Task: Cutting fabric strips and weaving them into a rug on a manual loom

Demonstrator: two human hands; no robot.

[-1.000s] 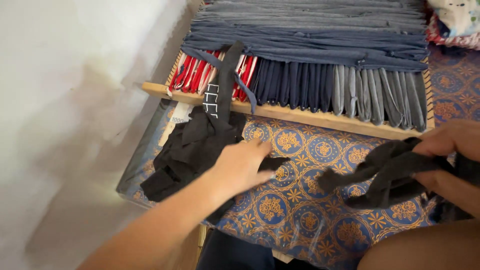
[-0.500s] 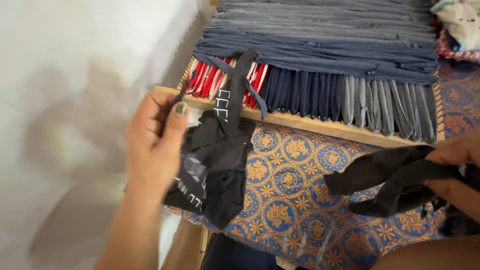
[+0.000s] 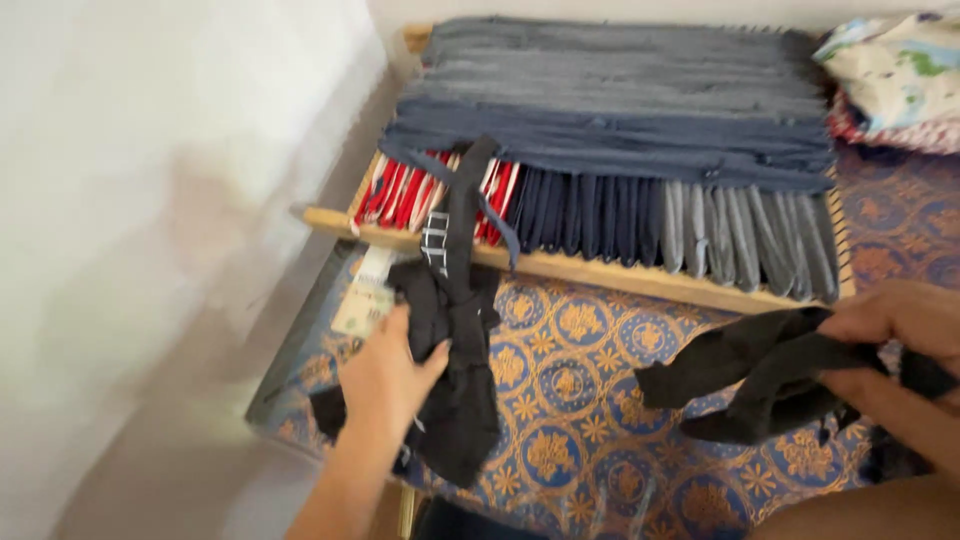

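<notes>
From my seat I see the left hand (image 3: 385, 385) low in the frame, fingers closed loosely around a bunch of black cloth strips (image 3: 455, 375); the thumb sits out to the right against the fabric and the rest of the fingers are tucked behind it, so I call it a pinching hold on the cloth. That black bunch hangs down from the hand over the patterned blue and gold cover (image 3: 570, 400), and a long black strip with pale stitch marks (image 3: 452, 215) runs up from it and lies across the wooden bar (image 3: 620, 275) of the weaving frame. A small pale paper label (image 3: 365, 300) shows just beside the hand, near the left end of the bar. Over at the right edge, the right hand (image 3: 890, 330) is curled around a second bundle of black strips (image 3: 760, 375), gripping one end while the loose ends trail out to the left above the cover; the two bundles are well apart. Behind the bar, upright strips stand side by side: red and white ones (image 3: 400, 190) at the left, dark navy (image 3: 580, 215) in the middle, grey (image 3: 740, 235) toward the right. Above them lies the finished woven part in blue-grey rows (image 3: 620, 90). A pale wall (image 3: 150, 200) fills the left side, and a printed pillow (image 3: 890, 75) sits at the top right corner.
</notes>
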